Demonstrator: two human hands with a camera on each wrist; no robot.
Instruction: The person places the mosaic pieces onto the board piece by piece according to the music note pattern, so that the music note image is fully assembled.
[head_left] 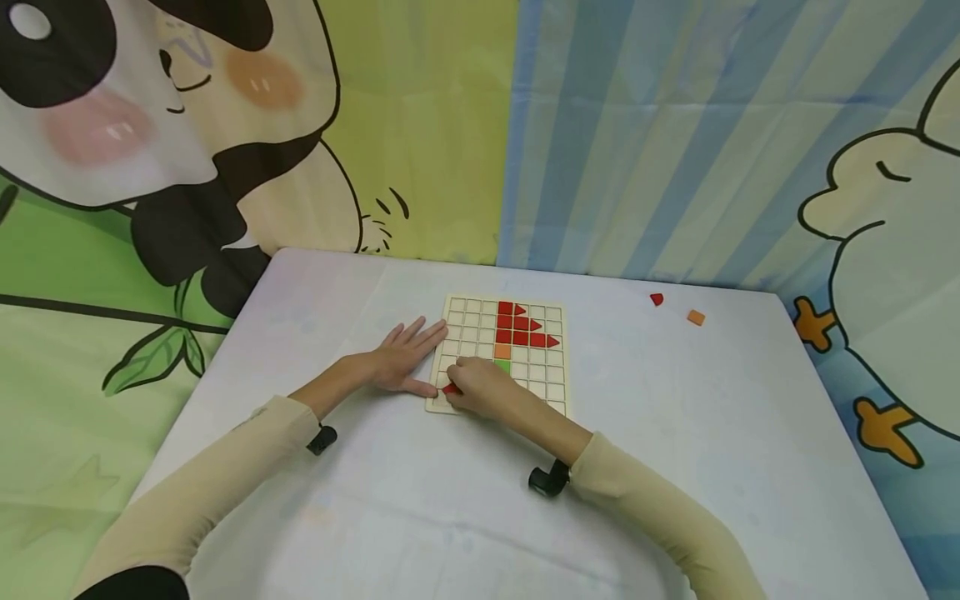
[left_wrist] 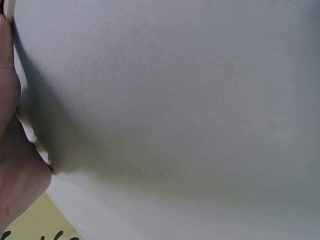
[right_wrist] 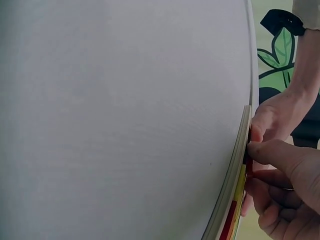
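A pale wooden board with a square grid (head_left: 555, 375) lies on the table. My left hand (head_left: 401, 358) rests at its left edge, fingers spread and the thumb at the lower left corner. My right hand (head_left: 483, 388) reaches over the board's lower left and pinches a small red piece (head_left: 451, 388) there, mostly covered by the fingers. In the right wrist view this red piece (right_wrist: 249, 164) shows between thumb and fingers, close over the board. Red tiles (head_left: 513, 337) form rows ending in points at the upper right; an orange tile (head_left: 502, 351) and a green tile (head_left: 502, 366) sit below them.
A loose red piece (head_left: 657, 299) and an orange square tile (head_left: 696, 317) lie on the white table (head_left: 675, 433) at the back right. Behind the table's far edge hangs a printed curtain (head_left: 427, 125) with cartoon animals. Dark wrist cameras sit on both forearms.
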